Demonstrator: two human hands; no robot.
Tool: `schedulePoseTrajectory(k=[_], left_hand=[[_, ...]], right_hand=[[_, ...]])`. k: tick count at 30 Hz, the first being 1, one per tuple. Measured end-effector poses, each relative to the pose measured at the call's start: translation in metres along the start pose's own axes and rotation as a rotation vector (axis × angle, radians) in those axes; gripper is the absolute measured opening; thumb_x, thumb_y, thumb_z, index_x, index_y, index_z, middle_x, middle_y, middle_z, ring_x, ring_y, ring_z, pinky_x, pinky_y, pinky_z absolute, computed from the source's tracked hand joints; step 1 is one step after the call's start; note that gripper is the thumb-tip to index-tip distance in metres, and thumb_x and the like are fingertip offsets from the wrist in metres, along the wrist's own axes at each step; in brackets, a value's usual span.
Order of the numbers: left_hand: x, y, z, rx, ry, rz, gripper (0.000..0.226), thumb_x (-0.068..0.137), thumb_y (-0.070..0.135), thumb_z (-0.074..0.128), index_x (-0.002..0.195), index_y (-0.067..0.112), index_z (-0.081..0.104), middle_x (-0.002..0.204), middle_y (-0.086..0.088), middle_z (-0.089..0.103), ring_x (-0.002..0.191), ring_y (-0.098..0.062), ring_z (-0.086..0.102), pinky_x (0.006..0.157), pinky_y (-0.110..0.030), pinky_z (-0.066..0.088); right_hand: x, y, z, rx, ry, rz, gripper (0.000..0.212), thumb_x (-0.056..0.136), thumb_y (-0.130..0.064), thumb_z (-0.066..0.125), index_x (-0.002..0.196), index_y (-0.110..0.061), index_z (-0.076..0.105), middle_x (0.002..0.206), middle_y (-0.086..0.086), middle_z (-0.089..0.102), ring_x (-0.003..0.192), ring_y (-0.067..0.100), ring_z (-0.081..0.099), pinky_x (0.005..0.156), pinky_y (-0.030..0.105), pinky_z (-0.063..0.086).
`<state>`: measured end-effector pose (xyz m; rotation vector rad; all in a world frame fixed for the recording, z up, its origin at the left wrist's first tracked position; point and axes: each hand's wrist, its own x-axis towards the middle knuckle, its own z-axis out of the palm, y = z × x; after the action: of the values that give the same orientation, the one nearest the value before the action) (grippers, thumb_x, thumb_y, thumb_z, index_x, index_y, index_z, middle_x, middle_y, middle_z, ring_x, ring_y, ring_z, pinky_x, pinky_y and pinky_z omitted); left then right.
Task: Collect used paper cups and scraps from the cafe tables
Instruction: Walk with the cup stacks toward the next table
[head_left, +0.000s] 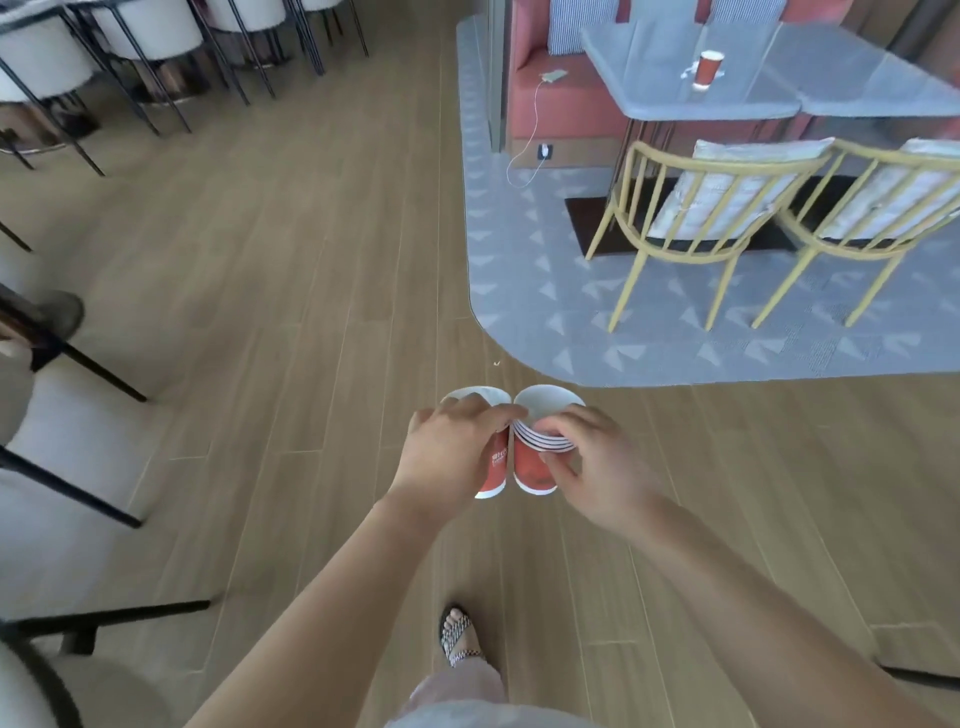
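I stand on a wooden floor holding red paper cups in front of me. My left hand (452, 452) is wrapped around a single red cup (496, 467) with a white rim. My right hand (592, 457) grips a stack of nested red cups (535, 462), fingers over its stacked rims. The two touch side by side. Another red paper cup (709, 68) stands upright on a grey table (769, 88) at the upper right, with a white paper scrap (691, 73) beside it.
Two yellow-framed chairs (711, 208) with striped cushions face the grey table on a grey patterned carpet. A red bench (550, 98) with a phone and a white cable lies behind. White chairs with black legs (78, 441) line the left side. My sandalled foot (460, 636) is below.
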<state>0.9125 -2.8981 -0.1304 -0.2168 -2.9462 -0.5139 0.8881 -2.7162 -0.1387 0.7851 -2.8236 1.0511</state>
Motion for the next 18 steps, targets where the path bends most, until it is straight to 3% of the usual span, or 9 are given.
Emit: schedulePoseTrajectory(k=[5, 10, 14, 18], left_hand=[[0.07, -0.044, -0.011, 0.197, 0.092, 0.138, 0.047, 0.059, 0.011, 0.08, 0.1, 0.031, 0.069, 0.079, 0.005, 0.07, 0.06, -0.023, 0.064, 0.064, -0.037, 0.049], [0.125, -0.069, 0.001, 0.141, 0.04, 0.192, 0.032, 0.067, 0.01, 0.076, 0.096, 0.024, 0.071, 0.083, 0.0, 0.072, 0.062, -0.024, 0.066, 0.067, -0.037, 0.052], [0.179, -0.085, 0.015, 0.077, -0.095, 0.136, 0.022, 0.084, 0.017, 0.058, 0.104, 0.023, 0.066, 0.097, -0.002, 0.07, 0.082, -0.028, 0.066, 0.08, -0.038, 0.048], [0.245, -0.102, 0.032, 0.086, -0.13, 0.122, 0.015, 0.081, 0.013, 0.06, 0.094, 0.018, 0.067, 0.086, -0.005, 0.069, 0.073, -0.031, 0.064, 0.068, -0.036, 0.05]], right_hand=[[0.08, 0.015, 0.01, -0.018, 0.003, -0.004, 0.021, 0.079, -0.012, 0.063, 0.097, -0.023, 0.061, 0.093, -0.014, 0.059, 0.092, 0.013, 0.054, 0.071, 0.028, 0.046], [0.131, 0.038, 0.02, -0.052, -0.009, 0.025, 0.019, 0.079, -0.015, 0.062, 0.097, -0.022, 0.062, 0.095, -0.01, 0.06, 0.094, 0.012, 0.052, 0.07, 0.025, 0.043], [0.18, 0.069, 0.027, -0.035, -0.035, 0.047, 0.019, 0.08, -0.017, 0.063, 0.098, -0.024, 0.063, 0.096, -0.013, 0.059, 0.094, 0.01, 0.051, 0.07, 0.024, 0.043], [0.242, 0.108, 0.033, -0.022, -0.093, 0.05, 0.021, 0.08, -0.019, 0.063, 0.098, -0.028, 0.062, 0.097, -0.016, 0.058, 0.095, 0.01, 0.053, 0.071, 0.023, 0.042]])
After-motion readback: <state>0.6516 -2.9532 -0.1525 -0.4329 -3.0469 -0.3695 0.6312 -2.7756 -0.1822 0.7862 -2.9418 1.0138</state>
